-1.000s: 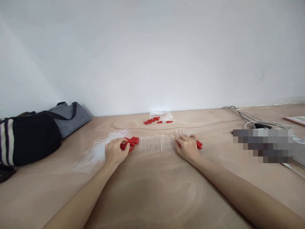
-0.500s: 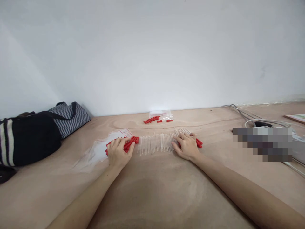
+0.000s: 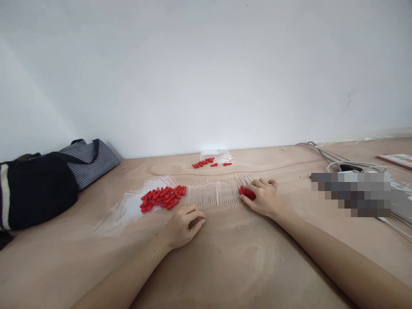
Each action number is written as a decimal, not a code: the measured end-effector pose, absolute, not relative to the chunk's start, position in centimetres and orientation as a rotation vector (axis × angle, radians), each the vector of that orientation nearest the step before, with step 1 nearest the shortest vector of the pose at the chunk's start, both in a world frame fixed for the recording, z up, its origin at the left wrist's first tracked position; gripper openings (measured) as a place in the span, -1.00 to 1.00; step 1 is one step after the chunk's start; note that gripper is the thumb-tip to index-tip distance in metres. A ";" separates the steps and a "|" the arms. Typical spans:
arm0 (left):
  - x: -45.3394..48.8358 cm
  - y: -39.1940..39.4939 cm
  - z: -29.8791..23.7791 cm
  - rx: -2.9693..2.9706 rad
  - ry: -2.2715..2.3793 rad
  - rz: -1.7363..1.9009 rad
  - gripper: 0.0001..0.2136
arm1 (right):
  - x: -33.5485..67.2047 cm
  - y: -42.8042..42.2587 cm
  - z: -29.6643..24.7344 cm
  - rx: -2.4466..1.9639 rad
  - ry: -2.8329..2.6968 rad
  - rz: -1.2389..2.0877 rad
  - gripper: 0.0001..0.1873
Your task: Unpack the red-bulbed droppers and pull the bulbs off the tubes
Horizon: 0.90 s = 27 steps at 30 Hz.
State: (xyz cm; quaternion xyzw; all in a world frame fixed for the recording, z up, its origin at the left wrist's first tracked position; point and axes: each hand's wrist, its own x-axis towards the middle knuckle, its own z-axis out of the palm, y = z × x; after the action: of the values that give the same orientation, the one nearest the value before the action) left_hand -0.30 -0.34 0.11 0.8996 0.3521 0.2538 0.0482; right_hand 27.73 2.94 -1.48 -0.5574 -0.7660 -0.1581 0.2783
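Note:
A row of thin clear plastic tubes [image 3: 212, 194] lies across the middle of the wooden table [image 3: 225, 257]. A spread pile of small red caps [image 3: 161, 198] lies at the row's left end, partly on clear plastic bags [image 3: 128, 208]. My left hand [image 3: 185, 225] rests on the table just below the tubes, fingers curled loosely, apart from the red pile. My right hand [image 3: 264, 197] sits at the row's right end, fingers cupped over a small heap of red caps [image 3: 247, 192].
More red caps [image 3: 209, 162] and a small clear bag [image 3: 216, 155] lie farther back near the white wall. Dark and striped fabric bags [image 3: 48, 180] sit at the left. Grey cables [image 3: 334, 161] and a blurred-out object [image 3: 350, 193] occupy the right side.
My left hand has left the red cap pile and drawn back toward me and to the right, uncovering the spread caps. My right hand has shifted slightly right and gathered red caps under its fingers.

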 end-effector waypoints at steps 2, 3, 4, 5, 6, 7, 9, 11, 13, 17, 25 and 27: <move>-0.4 -0.3 0.3 2.719 1.086 0.754 -0.83 | 27.9 2.9 -1.6 -1.456 -2.081 -0.410 -0.74; -0.4 -0.4 0.3 2.710 1.086 0.754 -0.83 | 28.0 2.9 -1.7 -1.429 -2.091 -0.403 -0.76; -0.4 -0.4 0.4 2.700 1.085 0.759 -0.83 | 28.2 3.0 -1.7 -1.400 -2.095 -0.399 -0.78; -0.4 -0.4 0.4 2.687 1.081 0.768 -0.83 | 28.3 3.0 -1.8 -1.368 -2.087 -0.403 -0.79; -0.4 -0.4 0.4 2.664 1.078 0.786 -0.83 | 28.3 3.1 -1.9 -1.335 -2.068 -0.417 -0.79; -0.3 -0.3 0.3 2.627 1.081 0.810 -0.83 | 28.3 3.1 -1.9 -1.302 -2.040 -0.440 -0.79; 0.1 -0.3 0.3 2.511 1.120 0.869 -0.82 | 27.9 2.9 -1.9 -1.227 -1.981 -0.504 -0.80; 0.7 -0.3 0.1 2.364 1.173 0.917 -0.81 | 27.1 2.3 -1.9 -1.123 -1.967 -0.553 -0.83; 1.8 -0.2 0.0 2.212 1.199 0.928 -0.78 | 25.8 1.5 -1.7 -1.000 -1.996 -0.554 -0.85; 4.0 0.0 -0.3 1.930 1.103 0.908 -0.68 | 22.8 -0.2 -1.4 -0.804 -2.050 -0.502 -0.85; 4.4 0.3 -0.6 1.772 1.115 0.986 -0.71 | 21.8 -0.8 -1.3 -0.679 -2.168 -0.502 -0.85; 3.9 0.3 -0.8 1.915 1.166 0.984 -0.75 | 22.5 -0.7 -1.3 -0.695 -2.134 -0.572 -0.86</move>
State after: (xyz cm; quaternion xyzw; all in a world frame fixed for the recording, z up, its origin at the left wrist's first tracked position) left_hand 3.93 0.31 -0.76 0.7355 0.4480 0.3780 0.3398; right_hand 22.53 -0.67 -1.29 -0.2749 -0.8439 -0.2264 0.4013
